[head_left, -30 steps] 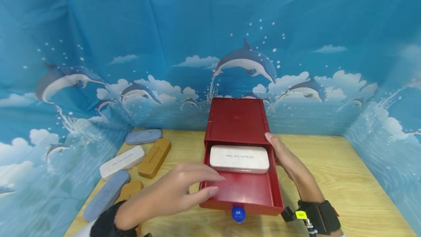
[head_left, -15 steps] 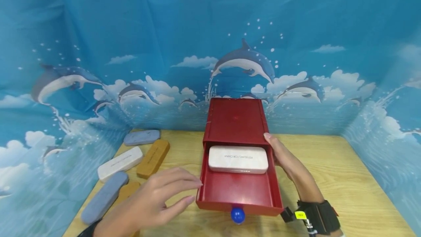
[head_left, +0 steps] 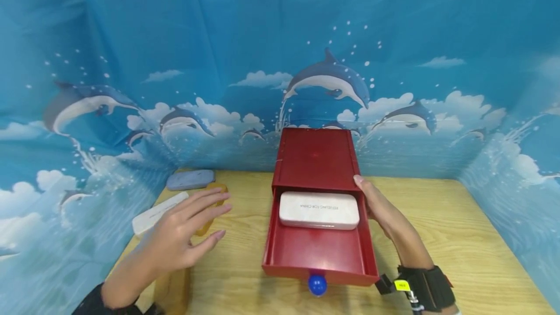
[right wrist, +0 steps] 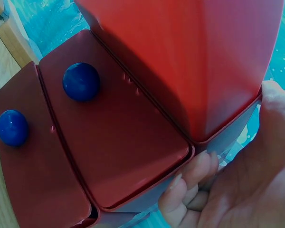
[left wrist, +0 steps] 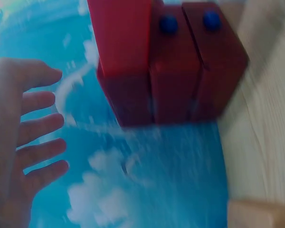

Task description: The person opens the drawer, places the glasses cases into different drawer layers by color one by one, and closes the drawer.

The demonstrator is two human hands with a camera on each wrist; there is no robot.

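My left hand (head_left: 175, 237) hovers at the left with fingers spread and nothing in its grasp, overlapping a mustard glasses case (head_left: 222, 189) in the head view. The left wrist view shows the same fingers apart and slightly bent. My right hand (head_left: 389, 220) holds the right side of a red drawer cabinet (head_left: 317, 159), its fingers curled at the cabinet's front edge in the right wrist view. The top drawer (head_left: 315, 254) is pulled out by its blue knob (head_left: 317, 285) side. A white glasses case (head_left: 318, 210) lies at its back; bare drawer floor shows in front.
Left of the cabinet, a blue-grey glasses case (head_left: 190, 179), another white case (head_left: 150, 218) and a second mustard case (head_left: 172, 293) lie on the wooden table. Two lower drawers with blue knobs (right wrist: 80, 81) are closed. A dolphin-print backdrop (head_left: 245, 28) surrounds the table.
My left hand has moved left from over the open drawer to the glasses cases, covering the lower blue-grey one. My right hand, the drawer and the white case inside stay in place.
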